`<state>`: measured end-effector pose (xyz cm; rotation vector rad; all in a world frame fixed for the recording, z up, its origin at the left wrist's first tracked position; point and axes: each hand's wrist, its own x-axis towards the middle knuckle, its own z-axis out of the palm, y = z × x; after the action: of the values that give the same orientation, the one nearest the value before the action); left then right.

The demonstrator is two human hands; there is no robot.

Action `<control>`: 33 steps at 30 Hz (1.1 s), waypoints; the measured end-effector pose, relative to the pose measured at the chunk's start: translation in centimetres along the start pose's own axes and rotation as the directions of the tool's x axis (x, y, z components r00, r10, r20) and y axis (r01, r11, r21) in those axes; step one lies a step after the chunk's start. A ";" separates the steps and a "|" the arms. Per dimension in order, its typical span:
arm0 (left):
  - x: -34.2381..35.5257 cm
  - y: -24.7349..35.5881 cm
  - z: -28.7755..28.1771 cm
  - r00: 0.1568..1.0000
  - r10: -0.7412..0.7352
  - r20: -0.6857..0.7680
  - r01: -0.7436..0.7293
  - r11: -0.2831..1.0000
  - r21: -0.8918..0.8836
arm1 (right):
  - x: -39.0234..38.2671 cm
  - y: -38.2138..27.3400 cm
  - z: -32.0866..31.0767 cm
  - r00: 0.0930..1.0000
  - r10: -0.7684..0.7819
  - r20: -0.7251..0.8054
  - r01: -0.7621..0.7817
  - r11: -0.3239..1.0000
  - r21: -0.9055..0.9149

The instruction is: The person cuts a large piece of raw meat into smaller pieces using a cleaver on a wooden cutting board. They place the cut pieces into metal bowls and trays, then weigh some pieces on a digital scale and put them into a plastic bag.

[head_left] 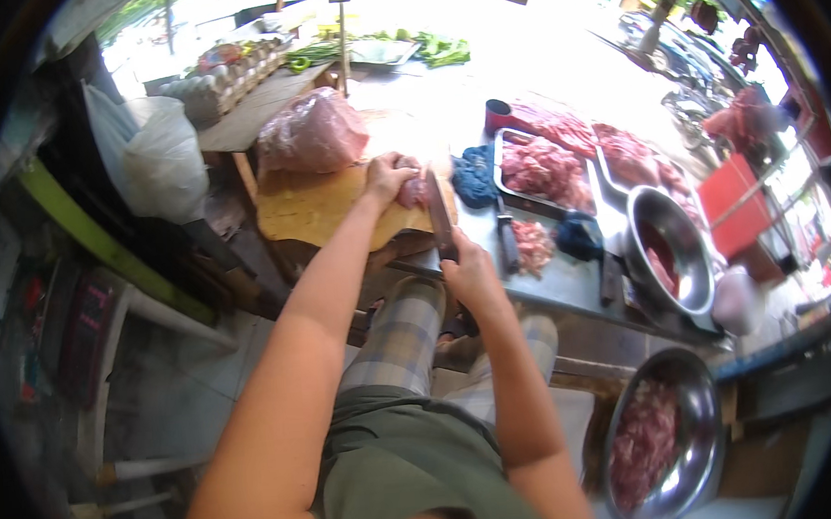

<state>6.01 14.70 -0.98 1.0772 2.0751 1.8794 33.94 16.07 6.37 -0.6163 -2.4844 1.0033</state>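
Gripping knife (441,215) w/ R hand (472,273), meat pc (412,194) w/ L hand (388,177).

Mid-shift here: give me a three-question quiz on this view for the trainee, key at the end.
1. Which hand grips the knife?
2. True or false: the large piece of meat lies to the right of the knife.
3. Fill in: the left hand touches a ____.

Key:
1. The right hand.
2. False; it lies to the left, at the far side of the yellow board.
3. Small piece of meat.
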 end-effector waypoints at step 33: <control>-0.5 4.3 1.2 0.972 0.016 0.235 -0.109 0.915 0.388 | 0.3 0.8 -3.6 0.945 0.324 0.038 -0.267 0.699 0.663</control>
<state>8.72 15.25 2.49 1.3847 2.3629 1.3005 35.64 18.70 8.26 -0.7963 -1.7734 1.8238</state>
